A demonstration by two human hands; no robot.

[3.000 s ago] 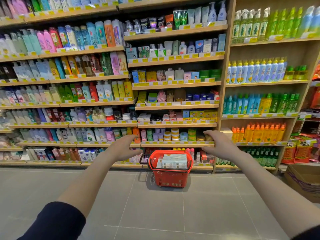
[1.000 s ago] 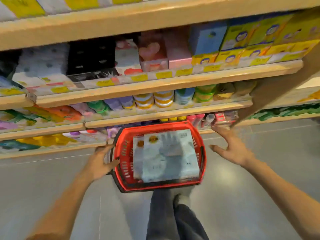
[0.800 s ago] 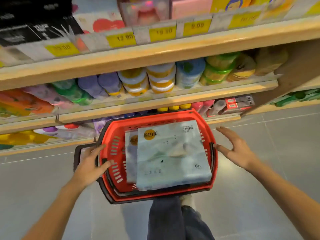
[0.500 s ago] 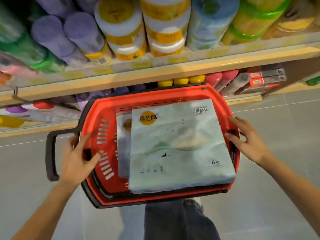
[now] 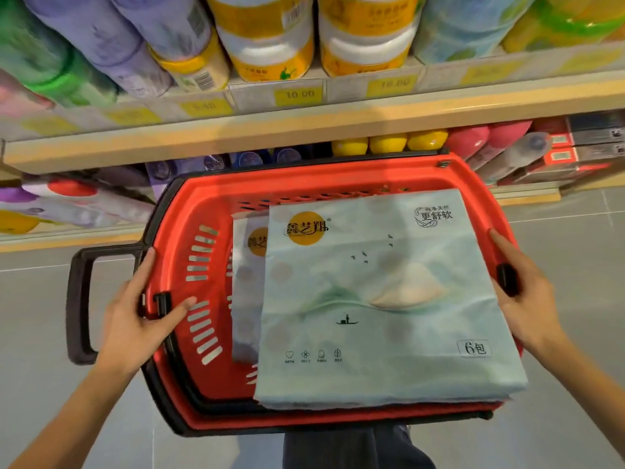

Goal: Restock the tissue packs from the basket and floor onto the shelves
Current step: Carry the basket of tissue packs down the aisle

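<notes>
A pale blue-green tissue pack (image 5: 385, 299), printed with an orange logo, birds and a small boat, lies flat atop a red basket (image 5: 176, 231), covering its 3 o'clock side; a second pack (image 5: 247, 292) shows beneath at 9 o'clock.

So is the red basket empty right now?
No, the red basket holds a large pale tissue pack lying flat on top, with a second pack partly showing beneath it.

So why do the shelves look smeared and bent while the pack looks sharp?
Head view: the top tissue pack is crisp enough to read; the upper-left bottles are motion-blurred; the wide lens bows the shelf edge.
</notes>
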